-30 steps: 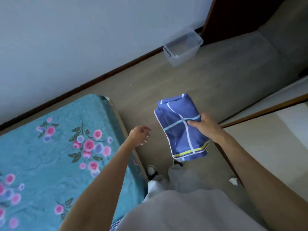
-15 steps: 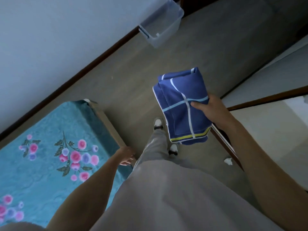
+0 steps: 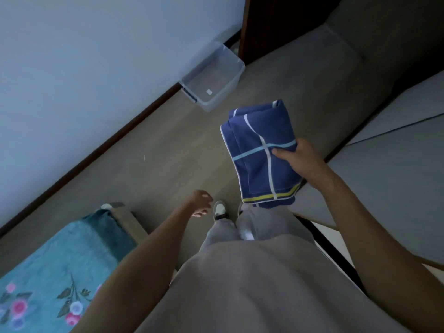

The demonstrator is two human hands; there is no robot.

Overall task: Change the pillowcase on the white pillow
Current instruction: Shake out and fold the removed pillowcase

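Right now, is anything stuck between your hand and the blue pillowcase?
No. The right hand already grips the folded blue pillowcase directly, thumb on top, with nothing between them. The left hand hangs free and holds nothing. The white pillow isn't in view, so the way to it can't be judged.

Navy pillowcase (image 3: 260, 150) with white, light-blue and yellow stripes; teal bedspread (image 3: 62, 267) with pink flowers.

Dim room, pale wall (image 3: 84, 68), beige floor (image 3: 168, 159)
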